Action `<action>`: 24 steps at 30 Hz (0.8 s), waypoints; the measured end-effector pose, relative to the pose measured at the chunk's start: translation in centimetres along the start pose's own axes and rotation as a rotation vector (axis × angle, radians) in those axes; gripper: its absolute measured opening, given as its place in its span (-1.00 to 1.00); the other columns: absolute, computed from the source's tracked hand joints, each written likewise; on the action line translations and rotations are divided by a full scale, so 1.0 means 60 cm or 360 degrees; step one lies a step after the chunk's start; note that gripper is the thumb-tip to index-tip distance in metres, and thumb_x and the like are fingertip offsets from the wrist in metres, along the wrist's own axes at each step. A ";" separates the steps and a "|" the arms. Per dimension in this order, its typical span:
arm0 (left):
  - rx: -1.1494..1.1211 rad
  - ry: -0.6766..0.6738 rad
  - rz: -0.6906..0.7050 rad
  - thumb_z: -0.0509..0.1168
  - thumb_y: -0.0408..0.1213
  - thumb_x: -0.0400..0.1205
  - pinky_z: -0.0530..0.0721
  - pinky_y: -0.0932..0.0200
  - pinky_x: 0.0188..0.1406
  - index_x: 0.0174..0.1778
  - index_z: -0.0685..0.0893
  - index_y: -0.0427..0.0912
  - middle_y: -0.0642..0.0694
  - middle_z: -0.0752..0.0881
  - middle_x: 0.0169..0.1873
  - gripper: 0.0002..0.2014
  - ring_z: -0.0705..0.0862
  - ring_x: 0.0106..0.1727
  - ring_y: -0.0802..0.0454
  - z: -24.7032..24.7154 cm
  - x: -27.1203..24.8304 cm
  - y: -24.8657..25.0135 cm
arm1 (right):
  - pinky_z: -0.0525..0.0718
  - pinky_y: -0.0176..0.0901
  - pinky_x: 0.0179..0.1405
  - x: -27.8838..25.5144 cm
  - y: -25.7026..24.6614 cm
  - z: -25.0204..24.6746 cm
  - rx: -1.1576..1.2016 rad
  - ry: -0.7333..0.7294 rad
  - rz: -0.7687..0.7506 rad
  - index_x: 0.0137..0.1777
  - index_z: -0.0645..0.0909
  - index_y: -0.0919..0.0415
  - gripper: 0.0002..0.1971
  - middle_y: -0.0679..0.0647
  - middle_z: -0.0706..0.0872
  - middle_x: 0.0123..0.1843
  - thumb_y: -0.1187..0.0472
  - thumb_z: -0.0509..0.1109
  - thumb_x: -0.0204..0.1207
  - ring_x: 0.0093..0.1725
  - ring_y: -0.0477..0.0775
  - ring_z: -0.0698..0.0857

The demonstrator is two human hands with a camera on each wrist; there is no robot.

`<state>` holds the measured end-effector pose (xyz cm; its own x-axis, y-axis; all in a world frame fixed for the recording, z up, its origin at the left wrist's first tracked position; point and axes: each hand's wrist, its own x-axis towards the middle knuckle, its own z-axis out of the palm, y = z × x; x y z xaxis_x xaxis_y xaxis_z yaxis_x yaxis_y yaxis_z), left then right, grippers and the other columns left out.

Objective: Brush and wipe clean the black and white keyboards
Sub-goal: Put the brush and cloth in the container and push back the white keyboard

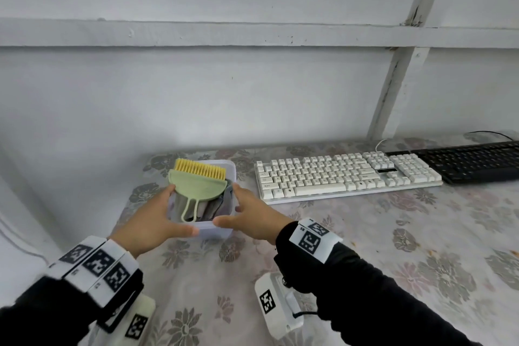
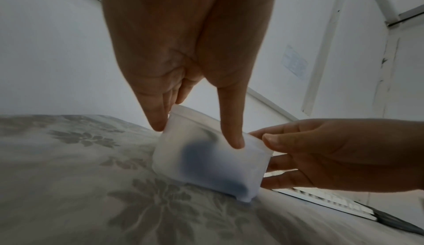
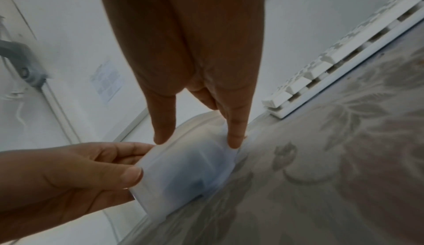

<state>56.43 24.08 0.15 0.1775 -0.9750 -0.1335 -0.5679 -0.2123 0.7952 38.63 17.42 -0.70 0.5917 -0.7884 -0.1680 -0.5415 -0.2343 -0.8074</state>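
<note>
Translucent white plastic, the small square tub sits on the flower-printed cloth covering the table, and both hands bracket it. Across its rim lies a pale green hand brush with yellow bristles, bristles toward twelve o'clock and loop handle toward six, over a crumpled grey cloth stuffed inside. The left hand presses the tub's nine o'clock wall, thumb along the near edge; the right hand does the same at three o'clock. On both, the fingers lie nearly straight against the plastic, so this is a flat squeeze between two hands, not a curled grasp.

The step appears to be shifting or steadying the tub before taking out the tools. Because the brush only rests on the rim, I would keep the tub level and slide it slowly; a tilt could tip the brush off.

At two o'clock from the tub lies the white full-size keyboard, near it but apart. Beyond its right end, at three o'clock, lies the black keyboard, partly out of frame.
</note>
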 end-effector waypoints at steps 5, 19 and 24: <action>0.0021 0.0016 0.0030 0.57 -0.34 0.37 0.36 0.06 0.37 0.58 0.17 -0.13 -0.04 0.31 0.55 -0.07 0.30 0.55 -0.05 0.000 0.052 0.000 | 0.51 0.02 0.34 0.033 0.003 -0.012 0.0027 0.0079 0.0029 0.59 0.14 0.20 -0.31 0.17 0.31 0.56 0.08 0.39 0.57 0.44 0.16 0.44; -0.0019 0.0035 0.0050 0.58 -0.30 0.36 0.30 -0.06 0.51 0.60 0.16 -0.07 -0.05 0.26 0.58 -0.05 0.22 0.59 -0.05 0.003 0.119 -0.005 | 0.34 0.05 0.54 0.072 0.009 -0.033 0.0057 0.0082 0.0102 0.68 -0.10 0.17 -0.24 0.10 0.13 0.68 0.08 0.28 0.64 0.59 0.13 0.29; 0.0079 0.0044 0.0012 0.54 -0.28 0.40 0.27 -0.03 0.49 0.62 0.08 -0.12 -0.09 0.19 0.61 -0.03 0.21 0.59 -0.09 0.009 0.118 -0.004 | 0.39 -0.10 0.42 0.058 0.021 -0.050 0.0129 0.0135 0.0017 0.64 0.13 0.18 -0.38 0.08 0.29 0.62 0.16 0.29 0.64 0.54 0.09 0.35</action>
<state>57.40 17.20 -1.28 0.1947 -0.9746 -0.1107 -0.6082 -0.2085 0.7659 38.20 12.67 -0.60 0.5317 -0.8368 -0.1309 -0.4951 -0.1817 -0.8496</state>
